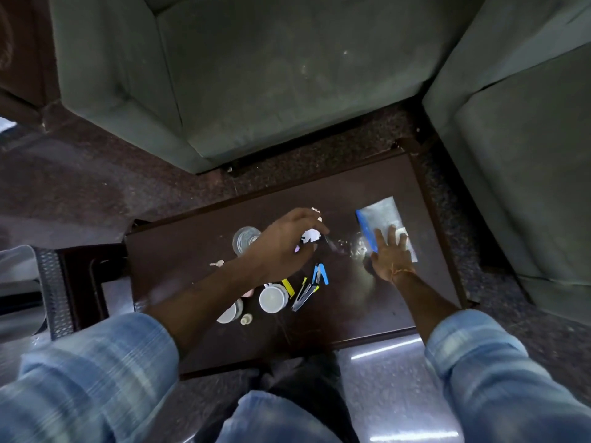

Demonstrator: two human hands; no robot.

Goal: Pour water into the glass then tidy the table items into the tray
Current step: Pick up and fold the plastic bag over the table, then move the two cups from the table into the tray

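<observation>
Meanwhile, left hand [284, 247] grips a white-labelled bottle [310, 235] — right hand [390, 254] lies flat, open, on the tray [382, 209].

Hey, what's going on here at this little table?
A person in a blue plaid shirt leans over a dark wooden table. Their left hand hovers over a white crumpled item beside a clear glass; whether it grips anything is unclear. Their right hand lies flat on a silvery pouch with a blue edge. A white cup, staplers, a key and a small bottle sit loose on the table.
</observation>
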